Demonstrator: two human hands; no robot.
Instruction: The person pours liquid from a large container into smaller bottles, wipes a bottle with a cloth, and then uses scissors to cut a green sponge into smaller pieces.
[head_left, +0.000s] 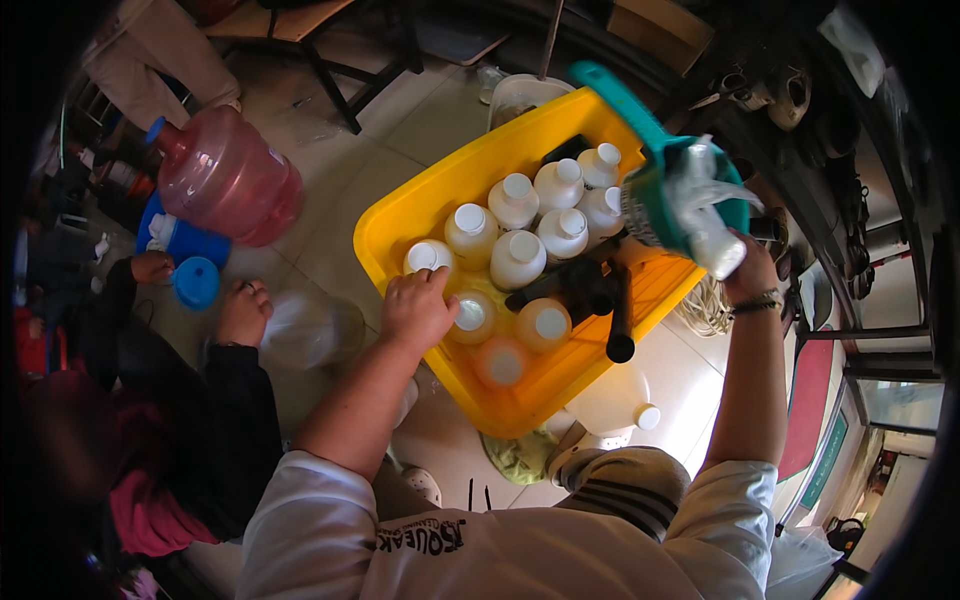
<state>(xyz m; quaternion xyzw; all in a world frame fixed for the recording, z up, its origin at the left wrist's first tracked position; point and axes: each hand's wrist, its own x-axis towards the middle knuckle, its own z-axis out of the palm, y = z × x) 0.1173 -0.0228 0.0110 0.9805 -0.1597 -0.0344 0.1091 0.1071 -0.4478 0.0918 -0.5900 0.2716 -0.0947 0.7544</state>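
My left hand (416, 307) lies over the near-left rim of a yellow plastic tub (450, 169). Its fingers reach a bottle with a white cap (429, 256); whether they grip it is hidden. Inside the tub stand several white-capped plastic bottles (517, 259), some with yellowish or orange contents. Black tube-shaped parts (621, 315) lean beside them. At the tub's right end, my right hand (750, 270) holds a teal plastic dipper (656, 161) by its bowl side, handle pointing away. Crumpled clear plastic and a blurred white item (712, 240) sit in the bowl.
At left, another person's hands (246, 311) are near a blue lid (196, 283) and a blurred clear container (304, 330). A pink water jug (229, 176) stands beyond. A large capped jug (615, 401) and a green cloth (517, 454) lie by my feet. Shelves hold shoes (791, 97) at right.
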